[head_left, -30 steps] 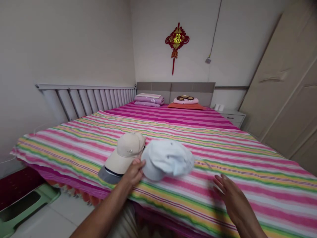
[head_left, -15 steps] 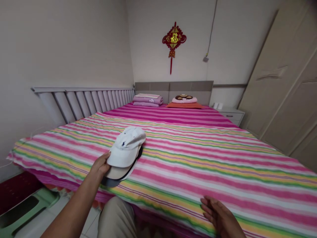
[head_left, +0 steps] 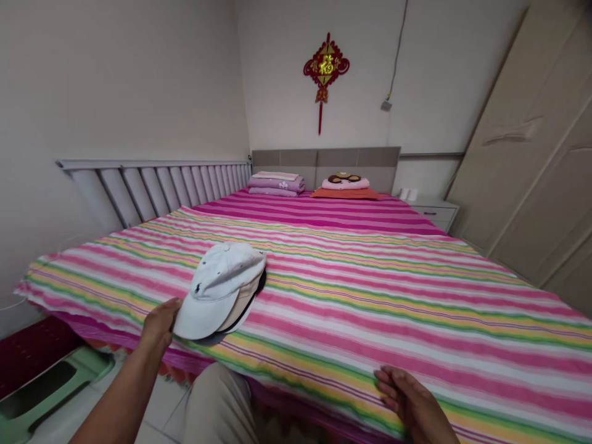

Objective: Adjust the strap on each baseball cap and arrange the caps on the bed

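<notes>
A white baseball cap (head_left: pixel 219 280) with a small dark logo lies on top of other caps on the striped bed sheet (head_left: pixel 370 290). My left hand (head_left: pixel 160 322) grips the left edge of its brim, thumb and fingers closed on it. Under the white cap, part of a beige cap (head_left: pixel 241 303) shows, along with a dark brim (head_left: pixel 214 339) lower down. How many caps are stacked cannot be made out. Over the bed's near edge, well to the right of the caps, my right hand (head_left: pixel 409 398) is open, fingers slightly bent, holding nothing.
Folded purple bedding (head_left: pixel 276 184) and a pink pile on an orange cloth (head_left: pixel 346 193) sit by the headboard (head_left: pixel 358 163). A metal railing (head_left: pixel 157 185) runs along the left. A green stool (head_left: pixel 74 376) stands low at left; a white nightstand (head_left: pixel 437 213) is at back right.
My left hand has drawn the white cap left and toward me, so it is offset from the caps beneath and more of the beige one's side shows. My right hand has barely moved.
</notes>
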`<state>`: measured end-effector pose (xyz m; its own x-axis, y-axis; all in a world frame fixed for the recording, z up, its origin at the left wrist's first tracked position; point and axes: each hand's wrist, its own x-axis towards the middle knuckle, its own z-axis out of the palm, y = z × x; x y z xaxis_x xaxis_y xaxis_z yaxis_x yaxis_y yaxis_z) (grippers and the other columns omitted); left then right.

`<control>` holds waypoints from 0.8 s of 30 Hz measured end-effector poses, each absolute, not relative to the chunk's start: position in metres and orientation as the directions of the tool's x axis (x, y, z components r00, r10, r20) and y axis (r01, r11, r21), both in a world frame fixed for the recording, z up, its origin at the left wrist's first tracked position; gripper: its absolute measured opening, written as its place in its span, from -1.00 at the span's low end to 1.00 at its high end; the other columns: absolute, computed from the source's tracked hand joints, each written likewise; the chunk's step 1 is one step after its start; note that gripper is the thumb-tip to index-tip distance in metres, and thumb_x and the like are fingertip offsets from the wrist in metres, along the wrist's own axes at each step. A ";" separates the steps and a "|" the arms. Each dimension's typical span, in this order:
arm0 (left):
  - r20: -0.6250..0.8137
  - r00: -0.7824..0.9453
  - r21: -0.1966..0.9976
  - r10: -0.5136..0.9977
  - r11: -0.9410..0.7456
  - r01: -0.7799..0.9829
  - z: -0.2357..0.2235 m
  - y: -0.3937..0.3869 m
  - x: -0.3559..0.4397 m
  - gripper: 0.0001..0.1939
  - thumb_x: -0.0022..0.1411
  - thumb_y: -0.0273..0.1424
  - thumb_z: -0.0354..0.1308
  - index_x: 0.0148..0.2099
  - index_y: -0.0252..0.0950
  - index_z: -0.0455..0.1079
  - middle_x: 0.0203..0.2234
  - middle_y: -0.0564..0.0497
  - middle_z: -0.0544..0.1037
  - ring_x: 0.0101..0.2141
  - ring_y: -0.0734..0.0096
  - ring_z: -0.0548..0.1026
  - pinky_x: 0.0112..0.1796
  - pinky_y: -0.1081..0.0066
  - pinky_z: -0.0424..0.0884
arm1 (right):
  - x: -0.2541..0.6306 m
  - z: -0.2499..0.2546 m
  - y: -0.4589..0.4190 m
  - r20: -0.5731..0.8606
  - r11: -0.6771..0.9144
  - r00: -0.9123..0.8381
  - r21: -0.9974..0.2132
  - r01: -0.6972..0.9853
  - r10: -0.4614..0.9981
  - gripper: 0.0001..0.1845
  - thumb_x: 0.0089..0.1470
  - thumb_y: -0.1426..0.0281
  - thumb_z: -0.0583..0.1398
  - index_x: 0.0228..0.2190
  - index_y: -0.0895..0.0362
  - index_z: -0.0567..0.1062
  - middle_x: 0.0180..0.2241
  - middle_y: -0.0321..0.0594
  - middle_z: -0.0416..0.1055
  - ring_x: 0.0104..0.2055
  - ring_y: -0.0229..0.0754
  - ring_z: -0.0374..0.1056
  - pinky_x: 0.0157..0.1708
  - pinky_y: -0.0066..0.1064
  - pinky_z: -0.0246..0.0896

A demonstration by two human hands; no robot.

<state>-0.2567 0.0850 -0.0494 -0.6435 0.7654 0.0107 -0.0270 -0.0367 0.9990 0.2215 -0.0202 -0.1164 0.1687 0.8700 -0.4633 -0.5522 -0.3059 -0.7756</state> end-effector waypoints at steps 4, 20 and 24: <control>0.309 -0.565 0.901 0.765 -0.046 0.431 -0.050 0.080 -0.233 -0.34 -0.30 -0.23 0.27 -0.08 -0.37 0.29 -0.03 -0.23 0.35 0.04 -0.07 0.20 0.01 0.09 0.14 | 0.221 -0.120 -0.019 -0.465 -0.303 0.191 -0.785 -0.540 0.865 -0.51 -0.57 0.17 0.41 -0.50 0.15 0.49 -0.50 -0.26 0.53 -0.47 -0.24 0.40 -0.48 -0.48 0.29; 0.637 0.280 -0.258 0.719 -0.143 0.955 -0.122 0.053 -0.212 -0.53 0.10 -0.57 -0.09 0.08 -0.31 0.24 0.11 -0.33 0.17 0.18 -0.05 -0.10 0.03 -0.09 -0.06 | 0.195 -0.140 -0.018 -0.342 -0.222 0.210 -0.868 -0.444 0.916 -0.58 -0.43 0.13 0.35 -0.55 0.18 0.46 -0.59 -0.27 0.47 -0.64 -0.35 0.30 -0.70 -0.60 0.08; 0.644 0.354 -0.285 0.678 -0.218 0.934 -0.120 0.064 -0.231 -0.57 0.09 -0.55 -0.03 0.03 -0.25 0.32 0.08 -0.28 0.23 0.15 -0.03 0.01 0.03 -0.03 0.00 | 0.174 -0.142 -0.022 -0.320 -0.235 0.208 -0.907 -0.349 0.924 -0.59 -0.37 0.10 0.31 -0.56 0.19 0.46 -0.58 -0.25 0.46 -0.65 -0.36 0.28 -0.71 -0.61 0.02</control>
<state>-0.2314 0.0641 -0.1196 0.3544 0.6779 0.6441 0.9336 -0.2177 -0.2845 0.1737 -0.0218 -0.1415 0.2082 0.9243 -0.3198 -0.3494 -0.2351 -0.9070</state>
